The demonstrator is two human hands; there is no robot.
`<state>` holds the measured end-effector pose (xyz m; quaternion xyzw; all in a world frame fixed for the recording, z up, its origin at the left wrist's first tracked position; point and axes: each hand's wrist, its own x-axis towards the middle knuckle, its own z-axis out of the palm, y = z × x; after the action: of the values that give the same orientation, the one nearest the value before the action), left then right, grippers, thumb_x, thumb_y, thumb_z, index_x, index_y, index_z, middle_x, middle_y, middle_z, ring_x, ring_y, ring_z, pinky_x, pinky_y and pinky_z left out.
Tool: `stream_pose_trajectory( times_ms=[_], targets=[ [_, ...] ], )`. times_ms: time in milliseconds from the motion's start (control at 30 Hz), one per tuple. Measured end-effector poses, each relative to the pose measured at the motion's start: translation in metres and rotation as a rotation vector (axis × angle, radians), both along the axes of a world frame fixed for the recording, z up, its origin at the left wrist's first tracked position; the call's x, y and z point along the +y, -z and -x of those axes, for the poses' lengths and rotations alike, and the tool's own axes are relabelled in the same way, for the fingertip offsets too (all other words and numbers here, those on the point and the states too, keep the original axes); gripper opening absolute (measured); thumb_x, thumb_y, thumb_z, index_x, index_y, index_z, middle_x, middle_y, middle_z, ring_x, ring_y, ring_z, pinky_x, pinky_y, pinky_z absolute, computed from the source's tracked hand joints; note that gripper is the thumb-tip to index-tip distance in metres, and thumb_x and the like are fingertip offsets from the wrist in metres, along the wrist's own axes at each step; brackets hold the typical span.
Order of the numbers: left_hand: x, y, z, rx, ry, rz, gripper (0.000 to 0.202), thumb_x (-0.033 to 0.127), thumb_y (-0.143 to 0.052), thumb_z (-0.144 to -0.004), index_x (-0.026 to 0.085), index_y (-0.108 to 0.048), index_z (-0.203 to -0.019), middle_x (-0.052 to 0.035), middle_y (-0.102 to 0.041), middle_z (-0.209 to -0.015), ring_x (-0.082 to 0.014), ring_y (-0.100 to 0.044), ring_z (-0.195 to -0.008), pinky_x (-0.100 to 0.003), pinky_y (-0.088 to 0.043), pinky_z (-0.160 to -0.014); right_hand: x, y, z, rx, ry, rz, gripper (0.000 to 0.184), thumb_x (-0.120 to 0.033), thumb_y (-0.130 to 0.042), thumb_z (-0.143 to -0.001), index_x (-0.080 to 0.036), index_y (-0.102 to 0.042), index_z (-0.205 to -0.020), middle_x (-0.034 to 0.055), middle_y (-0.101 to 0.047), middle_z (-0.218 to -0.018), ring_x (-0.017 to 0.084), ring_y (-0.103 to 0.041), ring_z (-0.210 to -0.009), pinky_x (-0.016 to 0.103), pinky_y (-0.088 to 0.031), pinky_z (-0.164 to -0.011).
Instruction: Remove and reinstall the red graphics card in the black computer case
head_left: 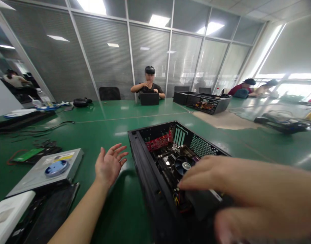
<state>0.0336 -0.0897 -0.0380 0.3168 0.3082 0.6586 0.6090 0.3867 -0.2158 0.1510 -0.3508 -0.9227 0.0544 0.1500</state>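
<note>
Toward the near edge of the surface, right of its middle: one black computer case, uncovered side up, resting on the green table; principal item. Contents, by its edges: red circuit card, near the far corner; cooling fan, about the middle; coloured wires, close to the left edge. My right hand, one: reaches in across the case's right edge, fingers together, thumb set apart from them; blurred, and I cannot tell whether they touch or grip the dark part beneath. My left hand, one: palm up, fingers loosely spread and slightly curled, holding nothing, just outside the case's left edge. Along the left edge of the view of the surface: silver drive, bearing a blue disc; white-topped unit, at the near left corner; green board, behind the drive. At the far edge: a co-worker, seated behind a black box. Step in hand, as I judge it: handwork inside the uncovered case, right hand leading. Next move, my judgement: it calls for right fingertips kept clear of fan and wires, with the left free to steady the left wall.
</note>
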Motion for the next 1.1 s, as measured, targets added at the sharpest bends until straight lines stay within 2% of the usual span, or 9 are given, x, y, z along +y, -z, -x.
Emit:
stream_pose_trajectory(
  times_ms=[67, 133, 267, 367, 433, 500, 733, 833, 1100],
  targets=[
    [0.001, 0.002, 0.002, 0.025, -0.011, -0.008, 0.057, 0.067, -0.046, -0.092, 0.018, -0.066, -0.114, -0.01, -0.068, -0.111, -0.0203, -0.067, -0.085, -0.031, -0.056, -0.068, 0.038, -0.011, 0.015, -0.159, -0.105, 0.045, 0.051, -0.069, -0.058, -0.089, -0.031, -0.073, -0.119, 0.0068, -0.073, -0.107, 0.027, -0.068, -0.1, 0.038, -0.053, -0.088],
    [0.002, 0.004, 0.005, 0.057, -0.016, -0.013, 0.054, 0.064, -0.047, -0.092, 0.018, -0.065, -0.114, -0.0087, -0.067, -0.109, -0.0193, -0.067, -0.084, -0.031, -0.055, -0.068, 0.089, -0.006, 0.033, -0.303, -0.115, -0.013, 0.044, -0.056, -0.059, -0.094, -0.023, -0.072, -0.119, 0.0076, -0.072, -0.107, 0.026, -0.069, -0.1, 0.039, -0.053, -0.089],
    [0.007, 0.01, 0.007, 0.126, -0.016, -0.005, 0.049, 0.06, -0.05, -0.092, 0.019, -0.064, -0.115, -0.0076, -0.066, -0.108, -0.0187, -0.066, -0.083, -0.03, -0.054, -0.068, 0.185, 0.042, 0.07, -0.573, -0.042, -0.152, 0.037, -0.039, -0.067, -0.089, -0.013, -0.07, -0.115, 0.0135, -0.073, -0.109, 0.029, -0.07, -0.097, 0.039, -0.054, -0.082],
    [0.01, 0.012, 0.008, 0.141, -0.028, 0.003, 0.047, 0.059, -0.052, -0.092, 0.019, -0.064, -0.114, -0.0079, -0.066, -0.109, -0.0185, -0.065, -0.082, -0.03, -0.053, -0.065, 0.221, 0.08, 0.086, -0.71, -0.061, -0.173, 0.026, -0.021, -0.061, -0.088, -0.011, -0.071, -0.11, 0.0159, -0.074, -0.108, 0.028, -0.072, -0.096, 0.036, -0.054, -0.079],
    [0.011, 0.012, 0.008, 0.142, -0.025, 0.002, 0.046, 0.058, -0.052, -0.092, 0.019, -0.064, -0.113, -0.0079, -0.065, -0.108, -0.0181, -0.064, -0.082, -0.028, -0.052, -0.065, 0.229, 0.094, 0.09, -0.711, -0.074, -0.176, 0.023, -0.014, -0.057, -0.089, -0.012, -0.072, -0.106, 0.0153, -0.075, -0.105, 0.027, -0.072, -0.096, 0.034, -0.054, -0.078],
    [0.012, 0.013, 0.008, 0.147, -0.02, -0.005, 0.045, 0.057, -0.053, -0.092, 0.019, -0.065, -0.112, -0.0073, -0.065, -0.107, -0.0174, -0.063, -0.082, -0.027, -0.051, -0.065, 0.23, 0.098, 0.089, -0.681, -0.07, -0.173, 0.021, -0.014, -0.058, -0.089, -0.014, -0.073, -0.104, 0.0141, -0.075, -0.104, 0.026, -0.072, -0.095, 0.033, -0.054, -0.076],
    [0.015, 0.019, 0.007, 0.17, -0.033, 0.017, 0.044, 0.059, -0.055, -0.091, 0.02, -0.065, -0.108, -0.0057, -0.064, -0.104, -0.0172, -0.062, -0.079, -0.027, -0.05, -0.061, 0.218, 0.068, 0.08, -0.529, 0.033, -0.285, 0.022, -0.025, -0.054, -0.099, -0.014, -0.072, -0.101, 0.0104, -0.072, -0.102, 0.025, -0.07, -0.097, 0.033, -0.053, -0.08],
    [0.014, 0.019, 0.005, 0.177, -0.041, 0.009, 0.044, 0.059, -0.055, -0.09, 0.02, -0.065, -0.108, -0.0058, -0.064, -0.104, -0.0171, -0.062, -0.079, -0.027, -0.05, -0.061, 0.212, 0.063, 0.08, -0.537, 0.039, -0.314, 0.02, -0.02, -0.054, -0.097, -0.015, -0.073, -0.102, 0.01, -0.071, -0.103, 0.025, -0.069, -0.1, 0.032, -0.052, -0.08],
    [0.012, 0.014, 0.001, 0.189, -0.044, -0.008, 0.043, 0.058, -0.056, -0.09, 0.019, -0.064, -0.108, -0.0052, -0.063, -0.103, -0.0159, -0.061, -0.077, -0.026, -0.048, -0.062, 0.208, 0.094, 0.096, -0.685, -0.049, -0.246, 0.027, -0.01, -0.047, -0.094, -0.014, -0.073, -0.104, 0.0147, -0.072, -0.105, 0.028, -0.072, -0.096, 0.038, -0.053, -0.08]
  ],
)
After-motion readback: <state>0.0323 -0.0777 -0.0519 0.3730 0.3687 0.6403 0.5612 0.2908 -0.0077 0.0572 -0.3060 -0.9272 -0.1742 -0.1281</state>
